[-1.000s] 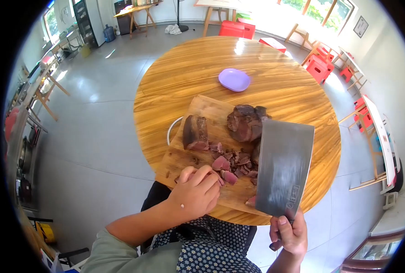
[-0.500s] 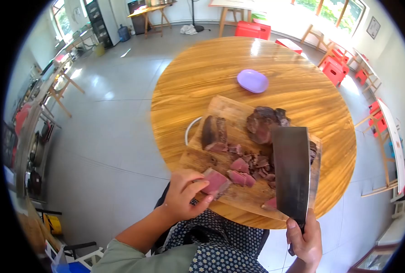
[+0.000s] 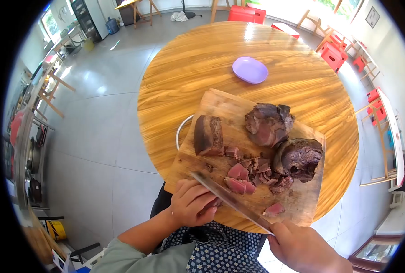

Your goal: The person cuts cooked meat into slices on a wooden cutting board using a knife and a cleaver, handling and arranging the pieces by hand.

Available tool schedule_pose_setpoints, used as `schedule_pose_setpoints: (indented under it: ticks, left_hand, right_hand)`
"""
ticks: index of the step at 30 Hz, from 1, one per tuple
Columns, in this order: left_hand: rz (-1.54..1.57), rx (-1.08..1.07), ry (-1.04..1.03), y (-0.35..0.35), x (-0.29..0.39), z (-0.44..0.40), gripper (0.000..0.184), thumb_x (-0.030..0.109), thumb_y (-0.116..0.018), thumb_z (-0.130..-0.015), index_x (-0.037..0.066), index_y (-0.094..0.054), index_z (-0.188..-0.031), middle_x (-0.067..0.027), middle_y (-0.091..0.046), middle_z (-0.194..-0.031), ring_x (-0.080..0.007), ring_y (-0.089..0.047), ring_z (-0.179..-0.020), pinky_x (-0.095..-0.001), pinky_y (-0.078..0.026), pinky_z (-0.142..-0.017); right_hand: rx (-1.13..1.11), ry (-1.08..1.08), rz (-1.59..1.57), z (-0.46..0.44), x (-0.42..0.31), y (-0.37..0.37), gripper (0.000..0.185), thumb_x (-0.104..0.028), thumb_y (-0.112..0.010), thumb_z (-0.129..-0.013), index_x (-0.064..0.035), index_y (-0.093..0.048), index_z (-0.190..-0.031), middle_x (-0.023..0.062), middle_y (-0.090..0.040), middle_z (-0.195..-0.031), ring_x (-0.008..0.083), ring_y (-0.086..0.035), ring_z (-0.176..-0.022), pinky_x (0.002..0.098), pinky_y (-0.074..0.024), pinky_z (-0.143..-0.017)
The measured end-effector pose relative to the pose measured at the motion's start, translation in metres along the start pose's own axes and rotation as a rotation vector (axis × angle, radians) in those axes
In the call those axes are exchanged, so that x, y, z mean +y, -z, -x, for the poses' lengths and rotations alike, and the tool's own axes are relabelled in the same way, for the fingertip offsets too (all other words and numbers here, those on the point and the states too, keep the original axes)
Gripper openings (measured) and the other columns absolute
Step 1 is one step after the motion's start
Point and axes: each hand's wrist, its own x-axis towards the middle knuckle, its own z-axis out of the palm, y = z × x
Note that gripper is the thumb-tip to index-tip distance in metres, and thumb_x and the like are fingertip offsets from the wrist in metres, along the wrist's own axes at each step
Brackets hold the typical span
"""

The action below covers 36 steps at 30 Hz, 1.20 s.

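Note:
My right hand (image 3: pixel 298 243) is closed round the handle of a cleaver (image 3: pixel 232 200), whose blade now shows edge-on and slants up to the left. The blade's far end reaches beside the fingers of my left hand (image 3: pixel 191 202). Those fingers curl over a piece of meat (image 3: pixel 210 207), mostly hidden behind hand and blade. On the wooden cutting board (image 3: pixel 193 159) lie pink cut slices (image 3: pixel 239 178) and dark scraps. Behind them sit a dark-rinded block of meat (image 3: pixel 209 136) and two large dark chunks, one at the back (image 3: pixel 268 125) and one at the right (image 3: pixel 299 159).
The board rests on a round wooden table (image 3: pixel 184 59). A purple plate (image 3: pixel 250 70) stands farther back. One lone slice (image 3: pixel 274 209) lies near the board's front right. Red stools (image 3: pixel 332 57) and side tables line the room's right; a shelf with pots (image 3: pixel 34 150) is left.
The cleaver has swung down and left from a raised, broad-side-on position to the meat by my left hand. The right-hand chunk is now uncovered. The view has tilted slightly.

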Motion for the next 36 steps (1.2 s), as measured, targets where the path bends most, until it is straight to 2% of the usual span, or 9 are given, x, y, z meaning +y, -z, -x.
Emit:
schedule_pose_setpoints:
  ticks: [2, 6, 8, 12, 15, 17, 27, 32, 36]
  left_hand:
    - [-0.028, -0.002, 0.002, -0.001, -0.001, 0.000, 0.031, 0.022, -0.073, -0.075, 0.006, -0.073, -0.101, -0.0097, -0.071, -0.112, -0.0282, -0.067, -0.097, -0.0391, -0.048, -0.083]
    - [-0.045, -0.035, 0.012, 0.000, 0.000, 0.001, 0.028, 0.022, -0.071, -0.074, 0.006, -0.074, -0.096, -0.0094, -0.072, -0.108, -0.0275, -0.067, -0.095, -0.0386, -0.048, -0.084]
    - [-0.055, -0.036, 0.028, -0.002, 0.000, 0.002, 0.026, 0.022, -0.071, -0.073, 0.007, -0.074, -0.093, -0.0099, -0.072, -0.105, -0.0275, -0.067, -0.093, -0.0383, -0.048, -0.085]
    - [-0.063, -0.070, 0.048, -0.005, -0.002, 0.010, 0.026, 0.024, -0.071, -0.073, 0.007, -0.074, -0.092, -0.0101, -0.073, -0.104, -0.0276, -0.066, -0.093, -0.0393, -0.049, -0.085]
    - [-0.103, -0.090, 0.037, -0.007, -0.003, 0.015, 0.026, 0.027, -0.069, -0.075, 0.009, -0.075, -0.092, -0.0092, -0.072, -0.106, -0.0267, -0.066, -0.094, -0.0400, -0.048, -0.086]
    - [-0.117, -0.104, 0.042, -0.007, -0.002, 0.014, 0.026, 0.028, -0.069, -0.076, 0.011, -0.076, -0.093, -0.0079, -0.072, -0.107, -0.0260, -0.066, -0.095, -0.0394, -0.047, -0.085]
    - [-0.147, -0.052, 0.041, -0.009, 0.003, 0.015, 0.026, 0.032, -0.069, -0.079, 0.016, -0.077, -0.098, -0.0030, -0.070, -0.116, -0.0225, -0.065, -0.101, -0.0369, -0.044, -0.085]
    - [-0.087, -0.046, 0.034, -0.010, 0.000, 0.023, 0.028, 0.035, -0.060, -0.092, 0.016, -0.077, -0.105, -0.0024, -0.069, -0.123, -0.0232, -0.067, -0.109, -0.0355, -0.044, -0.088]
    - [-0.047, -0.085, 0.049, -0.006, -0.001, 0.021, 0.031, 0.036, -0.056, -0.096, 0.016, -0.077, -0.109, -0.0025, -0.069, -0.123, -0.0229, -0.067, -0.111, -0.0350, -0.045, -0.089]
  right_hand:
    - [-0.076, -0.012, -0.050, -0.001, 0.001, 0.001, 0.019, -0.003, -0.051, -0.090, 0.0038, -0.046, -0.108, 0.0308, -0.058, -0.094, 0.0470, -0.065, -0.074, 0.0540, -0.0523, -0.064]
    - [-0.131, -0.036, -0.065, -0.009, 0.001, 0.004, 0.017, -0.002, -0.051, -0.091, 0.0036, -0.046, -0.106, 0.0317, -0.056, -0.095, 0.0468, -0.064, -0.075, 0.0538, -0.0522, -0.064]
    - [-0.053, 0.048, 0.059, -0.017, -0.001, 0.010, 0.021, -0.006, -0.069, -0.086, 0.0040, -0.057, -0.100, 0.0157, -0.059, -0.076, 0.0337, -0.064, -0.060, 0.0429, -0.0534, -0.051]
    - [-0.111, 0.120, 0.095, -0.024, 0.004, 0.016, 0.020, -0.004, -0.069, -0.084, 0.0059, -0.057, -0.097, 0.0149, -0.058, -0.075, 0.0291, -0.063, -0.054, 0.0393, -0.0527, -0.045]
    - [-0.127, 0.095, 0.020, -0.025, 0.005, 0.018, 0.019, -0.006, -0.065, -0.087, 0.0041, -0.055, -0.099, 0.0195, -0.061, -0.079, 0.0363, -0.064, -0.058, 0.0443, -0.0545, -0.051]
    - [-0.299, -0.147, -0.192, -0.022, 0.007, 0.019, 0.016, -0.002, -0.050, -0.091, 0.0041, -0.046, -0.105, 0.0317, -0.056, -0.098, 0.0468, -0.065, -0.076, 0.0536, -0.0520, -0.064]
    - [-0.547, -0.283, -0.246, -0.030, 0.003, 0.056, 0.020, -0.006, -0.051, -0.094, 0.0056, -0.044, -0.109, 0.0287, -0.059, -0.094, 0.0459, -0.065, -0.079, 0.0523, -0.0530, -0.068]
    - [-0.520, -0.193, -0.107, -0.048, 0.000, 0.058, 0.025, -0.003, -0.051, -0.091, 0.0078, -0.044, -0.113, 0.0289, -0.063, -0.085, 0.0463, -0.066, -0.074, 0.0527, -0.0528, -0.065]
    - [-0.567, -0.214, -0.079, -0.077, 0.001, 0.049, 0.027, -0.002, -0.052, -0.090, 0.0081, -0.044, -0.113, 0.0289, -0.063, -0.082, 0.0465, -0.066, -0.071, 0.0530, -0.0526, -0.064]
